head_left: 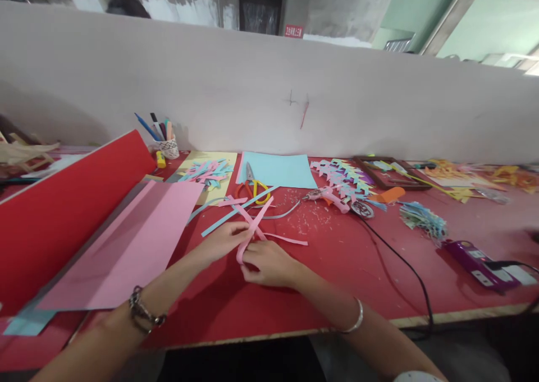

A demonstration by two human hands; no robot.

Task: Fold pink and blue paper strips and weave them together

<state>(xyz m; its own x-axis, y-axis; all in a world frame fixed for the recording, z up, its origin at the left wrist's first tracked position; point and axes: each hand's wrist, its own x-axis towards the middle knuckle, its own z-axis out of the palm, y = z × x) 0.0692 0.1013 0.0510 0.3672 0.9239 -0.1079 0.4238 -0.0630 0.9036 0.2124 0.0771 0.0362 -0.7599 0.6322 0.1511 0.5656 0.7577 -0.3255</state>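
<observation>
A pink paper strip [241, 252] is bent into a loop, its two ends crossing and pointing away from me. My left hand [229, 239] pinches it near the crossing. My right hand [269, 264] closes round the lower part of the loop; some of its fingertips are hidden. Just beyond my hands lie a long blue paper strip [227, 216] and another pink strip [288, 239], flat on the red table. Scissors [255, 188] with yellow and orange handles rest at the near edge of a light blue sheet [282, 169].
Pink sheets [126, 247] and a red board [76, 208] lie on the left. A pink glue gun [334, 198] trails a black cable to the right, near a purple power strip [482, 267]. Folded paper chains [343, 175], cut strips [208, 171] and a pen cup [169, 147] stand farther back.
</observation>
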